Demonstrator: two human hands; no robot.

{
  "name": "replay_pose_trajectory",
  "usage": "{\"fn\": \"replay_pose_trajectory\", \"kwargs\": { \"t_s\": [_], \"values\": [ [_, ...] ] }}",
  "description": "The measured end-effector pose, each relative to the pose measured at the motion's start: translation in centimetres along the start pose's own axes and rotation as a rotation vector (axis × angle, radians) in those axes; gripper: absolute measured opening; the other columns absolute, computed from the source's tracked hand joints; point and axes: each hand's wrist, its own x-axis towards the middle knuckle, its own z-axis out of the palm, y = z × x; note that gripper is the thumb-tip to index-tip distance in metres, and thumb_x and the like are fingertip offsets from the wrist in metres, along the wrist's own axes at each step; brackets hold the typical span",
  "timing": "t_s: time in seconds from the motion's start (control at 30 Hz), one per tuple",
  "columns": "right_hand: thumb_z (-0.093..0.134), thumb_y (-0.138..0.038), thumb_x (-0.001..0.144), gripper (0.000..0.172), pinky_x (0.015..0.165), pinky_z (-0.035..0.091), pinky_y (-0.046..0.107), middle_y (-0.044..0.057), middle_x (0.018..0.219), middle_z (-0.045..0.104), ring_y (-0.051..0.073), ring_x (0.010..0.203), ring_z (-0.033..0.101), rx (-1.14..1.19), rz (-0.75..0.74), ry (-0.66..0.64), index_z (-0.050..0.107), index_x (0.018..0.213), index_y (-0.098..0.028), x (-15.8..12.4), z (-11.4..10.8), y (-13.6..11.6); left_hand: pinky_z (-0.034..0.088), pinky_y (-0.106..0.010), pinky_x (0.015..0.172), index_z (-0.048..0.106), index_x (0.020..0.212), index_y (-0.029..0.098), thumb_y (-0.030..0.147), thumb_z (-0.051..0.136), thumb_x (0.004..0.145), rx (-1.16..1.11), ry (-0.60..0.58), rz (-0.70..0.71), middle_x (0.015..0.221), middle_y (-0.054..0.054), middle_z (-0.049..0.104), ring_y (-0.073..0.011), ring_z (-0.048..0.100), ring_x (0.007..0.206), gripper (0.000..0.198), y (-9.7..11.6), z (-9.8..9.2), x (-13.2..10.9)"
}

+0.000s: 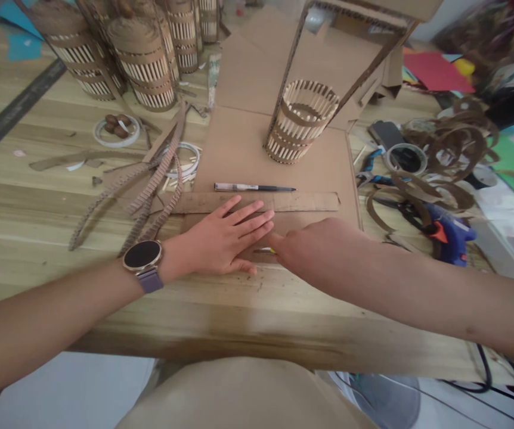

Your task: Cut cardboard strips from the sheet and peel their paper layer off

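My left hand (pixel 234 235) lies flat with fingers spread, pressing on a cardboard sheet (pixel 243 143) and the lower edge of a cardboard strip (pixel 302 201). Just right of its fingertips, my right hand (pixel 315 247) is closed around what looks like a utility knife (pixel 266 251). Only a thin blade and a bit of yellow show; the fist hides the rest. The blade is at the sheet's near edge, beside my left thumb. Above the strip lies a capped-looking pen (pixel 257 187), touched by neither hand.
A stick basket (pixel 299 125) in a cardboard frame stands on the sheet. Several stick lanterns (pixel 145 65) stand back left. Corrugated strips (pixel 158 185) and a tape roll (pixel 116 131) lie left. On the right are a blue glue gun (pixel 454 232), pliers (pixel 368 167) and coiled cardboard strips (pixel 454 140).
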Motion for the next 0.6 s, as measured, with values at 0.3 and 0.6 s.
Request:
{"fn": "replay_pose_trajectory", "kwargs": {
  "t_s": [0.3, 0.6],
  "values": [
    [0.068, -0.001, 0.059, 0.027, 0.048, 0.035, 0.033, 0.004, 0.052, 0.056, 0.024, 0.057, 0.060, 0.123, -0.023, 0.045, 0.056, 0.054, -0.024, 0.3, -0.6, -0.5, 0.008, -0.057, 0.118, 0.033, 0.148, 0.010, 0.063, 0.035, 0.095, -0.012, 0.000, -0.001, 0.156, -0.016, 0.031, -0.0331, 0.019, 0.147, 0.075, -0.1, 0.2, 0.0],
    [0.063, -0.022, 0.079, 0.025, 0.048, 0.035, 0.035, 0.007, 0.054, 0.058, 0.023, 0.057, 0.059, 0.179, -0.023, 0.103, 0.057, 0.055, -0.025, 0.2, -0.5, -0.4, 0.009, -0.056, 0.118, 0.033, 0.148, 0.011, 0.062, 0.036, 0.095, -0.018, -0.014, -0.012, 0.156, -0.015, 0.032, -0.0328, 0.019, 0.146, 0.074, 0.0, -0.1, 0.0]
  ]
}}
